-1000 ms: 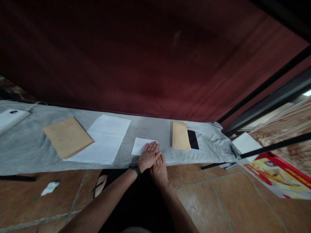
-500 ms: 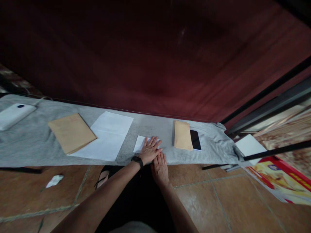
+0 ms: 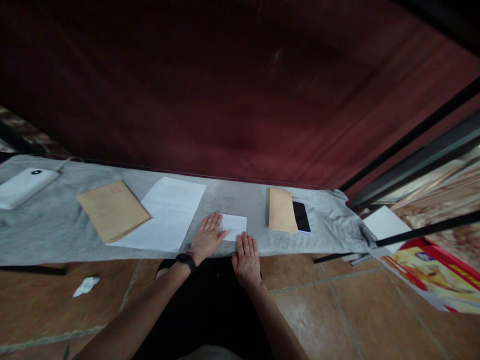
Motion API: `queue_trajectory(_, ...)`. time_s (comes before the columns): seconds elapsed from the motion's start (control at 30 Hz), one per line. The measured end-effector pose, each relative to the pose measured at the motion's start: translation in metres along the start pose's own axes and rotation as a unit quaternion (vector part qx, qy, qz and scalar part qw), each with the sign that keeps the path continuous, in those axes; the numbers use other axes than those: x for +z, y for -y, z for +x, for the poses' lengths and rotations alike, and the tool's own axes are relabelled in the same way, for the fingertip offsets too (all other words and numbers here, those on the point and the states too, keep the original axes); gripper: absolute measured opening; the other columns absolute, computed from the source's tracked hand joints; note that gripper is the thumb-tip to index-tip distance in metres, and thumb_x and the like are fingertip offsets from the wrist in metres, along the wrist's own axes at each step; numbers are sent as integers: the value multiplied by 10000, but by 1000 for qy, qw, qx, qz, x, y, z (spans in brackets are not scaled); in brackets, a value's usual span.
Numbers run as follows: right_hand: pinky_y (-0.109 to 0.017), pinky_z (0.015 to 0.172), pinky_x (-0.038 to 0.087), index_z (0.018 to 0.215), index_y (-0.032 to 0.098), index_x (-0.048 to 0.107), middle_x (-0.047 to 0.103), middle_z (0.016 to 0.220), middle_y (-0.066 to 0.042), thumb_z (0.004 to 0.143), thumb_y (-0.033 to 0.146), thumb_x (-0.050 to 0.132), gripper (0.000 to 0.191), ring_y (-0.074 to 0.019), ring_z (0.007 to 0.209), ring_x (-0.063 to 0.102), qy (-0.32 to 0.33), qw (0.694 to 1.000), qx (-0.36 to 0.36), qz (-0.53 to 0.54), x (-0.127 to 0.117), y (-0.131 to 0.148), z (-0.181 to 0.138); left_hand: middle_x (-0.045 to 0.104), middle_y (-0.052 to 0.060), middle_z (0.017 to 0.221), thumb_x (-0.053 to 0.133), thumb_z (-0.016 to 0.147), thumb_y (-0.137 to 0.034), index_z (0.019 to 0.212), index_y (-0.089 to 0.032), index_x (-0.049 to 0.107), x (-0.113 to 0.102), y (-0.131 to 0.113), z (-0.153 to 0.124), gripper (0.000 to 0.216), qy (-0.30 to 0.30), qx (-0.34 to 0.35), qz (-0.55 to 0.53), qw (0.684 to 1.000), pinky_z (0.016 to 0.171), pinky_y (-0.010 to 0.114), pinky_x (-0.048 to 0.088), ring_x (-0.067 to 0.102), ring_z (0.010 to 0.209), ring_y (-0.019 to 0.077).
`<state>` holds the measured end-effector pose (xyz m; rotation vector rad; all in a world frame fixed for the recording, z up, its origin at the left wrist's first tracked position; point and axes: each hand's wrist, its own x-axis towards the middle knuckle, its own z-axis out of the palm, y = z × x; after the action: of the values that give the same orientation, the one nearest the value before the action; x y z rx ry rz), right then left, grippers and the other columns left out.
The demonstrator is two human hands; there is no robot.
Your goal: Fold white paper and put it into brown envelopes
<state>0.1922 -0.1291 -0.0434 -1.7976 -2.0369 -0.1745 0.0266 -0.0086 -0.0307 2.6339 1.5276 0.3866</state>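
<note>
A small folded white paper [image 3: 234, 226] lies on a grey cloth [image 3: 48, 225] spread over the floor. My left hand [image 3: 207, 236] rests flat with fingers stretched out, covering the paper's left end; a black band circles that wrist. My right hand [image 3: 246, 255] lies flat and open at the paper's near edge, fingertips touching it. Neither hand holds anything.
On the cloth lie a large white sheet [image 3: 165, 214], a brown envelope [image 3: 112, 210], a narrow brown envelope [image 3: 281, 209] beside a black phone [image 3: 301, 216], and a white device [image 3: 23, 186] far left. A crumpled scrap [image 3: 86, 286] sits on the tiles. A colourful box [image 3: 435, 272] is at right.
My left hand slid leftward across the small paper, from its right part to its left end, baring the right half. My right hand stayed at the near edge.
</note>
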Motion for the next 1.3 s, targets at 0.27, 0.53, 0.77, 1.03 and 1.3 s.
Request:
queue_trajectory(0.27,-476,1171,293,1458,113,461,483,1496,-148,1029,331,386,487,-268,1404,414,16,999,42,18,-7,2,42,368,165,1568,266,987,-476,1513,-63,347,-3,3,-9,673,-18,-4,8,1000,1214,454,193,251,1495,254)
queue_trajectory(0.53,-477,1170,273,1477,160,443,436,1523,-148,1027,366,416,495,-268,1428,385,54,997,53,7,16,-4,69,364,162,1569,285,990,-472,1489,-52,391,-4,2,-9,661,-28,-2,20,999,1220,441,185,282,1483,262)
queue_trajectory(0.77,-473,1182,246,1497,153,410,389,1554,-117,1037,350,381,501,-268,1442,359,76,994,78,-5,18,-23,72,368,178,1561,309,984,-460,1498,-45,374,-5,0,-14,663,-44,-22,5,999,1216,447,191,274,1486,265)
queue_trajectory(1.03,-475,1188,220,1527,166,348,384,1560,-102,1043,380,363,530,-261,1451,338,79,993,83,-7,14,-34,73,373,180,1556,281,991,-409,1485,-25,387,-3,2,-23,634,-47,-44,14,998,1217,468,186,287,1480,272)
queue_trajectory(1.3,-465,1194,194,1529,176,347,390,1559,-80,1039,393,361,536,-263,1454,330,80,992,94,-15,13,-39,71,391,187,1545,287,982,-354,1471,-24,407,-4,-2,-22,603,-53,-61,18,997,1211,491,205,318,1465,286)
